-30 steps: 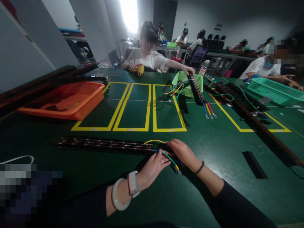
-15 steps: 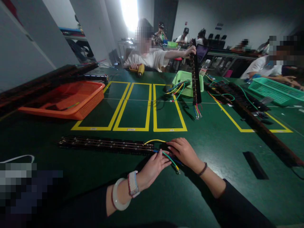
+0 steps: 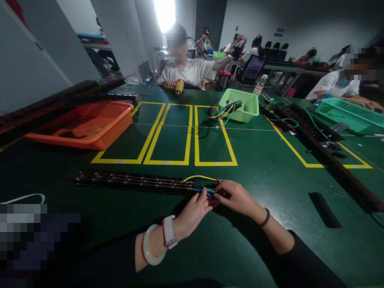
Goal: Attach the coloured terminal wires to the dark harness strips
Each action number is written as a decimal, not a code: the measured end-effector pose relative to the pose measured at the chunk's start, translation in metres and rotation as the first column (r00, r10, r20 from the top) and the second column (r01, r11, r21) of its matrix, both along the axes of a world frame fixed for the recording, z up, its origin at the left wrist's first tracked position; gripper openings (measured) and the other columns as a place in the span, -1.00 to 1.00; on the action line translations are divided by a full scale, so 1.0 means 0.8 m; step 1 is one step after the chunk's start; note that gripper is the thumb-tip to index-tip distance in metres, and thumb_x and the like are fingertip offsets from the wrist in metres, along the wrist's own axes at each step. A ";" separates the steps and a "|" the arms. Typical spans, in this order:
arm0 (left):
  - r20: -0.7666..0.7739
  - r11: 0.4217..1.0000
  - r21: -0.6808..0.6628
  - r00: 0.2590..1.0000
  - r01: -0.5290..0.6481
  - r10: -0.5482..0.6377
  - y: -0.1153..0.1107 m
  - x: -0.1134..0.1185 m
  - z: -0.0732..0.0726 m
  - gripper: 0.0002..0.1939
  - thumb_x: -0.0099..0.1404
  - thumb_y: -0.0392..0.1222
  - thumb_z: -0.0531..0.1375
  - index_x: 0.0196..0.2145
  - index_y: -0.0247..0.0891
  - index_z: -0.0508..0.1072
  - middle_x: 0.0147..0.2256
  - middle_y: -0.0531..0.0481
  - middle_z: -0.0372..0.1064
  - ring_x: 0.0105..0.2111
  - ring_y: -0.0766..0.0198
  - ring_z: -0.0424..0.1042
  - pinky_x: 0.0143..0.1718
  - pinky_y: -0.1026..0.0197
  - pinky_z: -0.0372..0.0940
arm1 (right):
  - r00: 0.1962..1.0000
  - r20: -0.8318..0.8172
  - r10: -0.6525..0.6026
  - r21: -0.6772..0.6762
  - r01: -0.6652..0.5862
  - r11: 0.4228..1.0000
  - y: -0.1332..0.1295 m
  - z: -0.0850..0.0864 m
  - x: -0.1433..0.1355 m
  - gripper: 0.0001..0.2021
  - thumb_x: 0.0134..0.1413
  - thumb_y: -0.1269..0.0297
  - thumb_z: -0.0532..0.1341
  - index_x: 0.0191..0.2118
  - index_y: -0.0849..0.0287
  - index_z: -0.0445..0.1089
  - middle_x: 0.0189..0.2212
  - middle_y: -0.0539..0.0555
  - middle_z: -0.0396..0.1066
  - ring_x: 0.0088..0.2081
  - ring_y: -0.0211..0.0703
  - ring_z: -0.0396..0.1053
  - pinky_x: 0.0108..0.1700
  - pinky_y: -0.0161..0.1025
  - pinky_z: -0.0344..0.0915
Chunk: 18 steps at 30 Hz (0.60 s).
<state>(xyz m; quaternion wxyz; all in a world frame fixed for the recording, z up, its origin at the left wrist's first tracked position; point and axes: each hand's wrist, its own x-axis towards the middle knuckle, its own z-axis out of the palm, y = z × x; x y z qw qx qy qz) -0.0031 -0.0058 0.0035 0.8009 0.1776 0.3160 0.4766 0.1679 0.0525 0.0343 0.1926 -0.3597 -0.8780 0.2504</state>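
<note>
A long black strip (image 3: 129, 183) with thin metal rods lies crosswise on the table in front of me. Wires leave its right end. My left hand (image 3: 192, 214) pinches the blue wire (image 3: 197, 190) and the green wire (image 3: 210, 191) close to that end, thumb on top. Just right of it, my right hand (image 3: 240, 199) has thumb and fingertips closed on the green wire, whose far end is hidden by the fingers. A yellow wire (image 3: 199, 176) arches above both, its red-sleeved tip beside my right index finger.
An orange basket (image 3: 115, 130) stands at the left, a light green basket (image 3: 250, 112) with wires over its rim farther back. Dark strips (image 3: 327, 156) lie at the right near a black flat piece (image 3: 324, 210). Across the table sits a person (image 3: 192, 74) beside a yellow heat gun (image 3: 178, 87).
My right hand has gone from the yellow wire to the green wire, whose loose end has swung up out of sight. The person opposite has moved the upright black strip away behind them.
</note>
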 end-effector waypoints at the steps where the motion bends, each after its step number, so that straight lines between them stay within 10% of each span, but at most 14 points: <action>1: -0.008 1.000 0.000 1.000 -0.006 0.006 0.000 0.000 0.000 -0.70 0.34 -0.08 0.06 -0.09 -0.35 0.32 -0.10 -0.21 0.38 -0.05 0.18 0.37 0.12 0.00 0.13 | 1.000 -0.007 -0.024 -0.019 0.024 1.000 0.000 0.000 0.001 -0.91 0.15 0.30 0.16 -0.26 0.17 0.37 -0.40 0.03 0.39 -0.38 -0.25 0.33 -0.30 -0.30 0.25; 18: -0.040 1.000 -0.009 0.999 0.007 -0.008 0.000 0.001 -0.001 -0.70 0.35 -0.06 0.03 -0.13 -0.36 0.31 -0.10 -0.24 0.39 -0.09 0.16 0.41 0.08 -0.03 0.17 | 0.999 0.046 0.002 0.046 -0.004 0.999 -0.001 0.018 0.009 -0.76 0.11 0.45 0.15 -0.10 0.11 0.37 -0.29 0.04 0.41 -0.26 -0.21 0.39 -0.22 -0.27 0.34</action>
